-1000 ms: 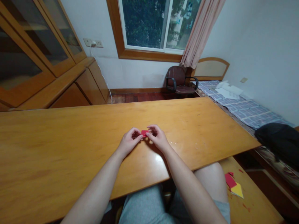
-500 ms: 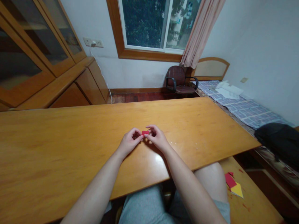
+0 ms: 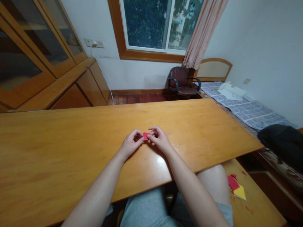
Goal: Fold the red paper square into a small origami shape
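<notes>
Fingertips of my left hand (image 3: pixel 133 141) are pinched together on the left edge of a small red piece (image 3: pixel 145 135), which looks like paper, while my right hand (image 3: pixel 160 138) laps its thumb over the right edge. That second grip seems closed on it too, though the fingers under the thumb are mostly hidden; the forefinger arches clear on the far side. So the red piece sits between my two hands, over the table (image 3: pixel 71 138); whether it touches the wood I cannot tell. Half a second ago it showed shallower and a touch further right; now more of its face shows and it leans slightly, while both hands have hardly moved. I read that as a small adjustment by the fingertips alone, with the piece kept in hand. Well to the right of my fingers and nearer my body, a larger red sheet (image 3: pixel 233 182) and a yellow sheet (image 3: pixel 240 192) lie together on a bench (image 3: pixel 262 205).
</notes>
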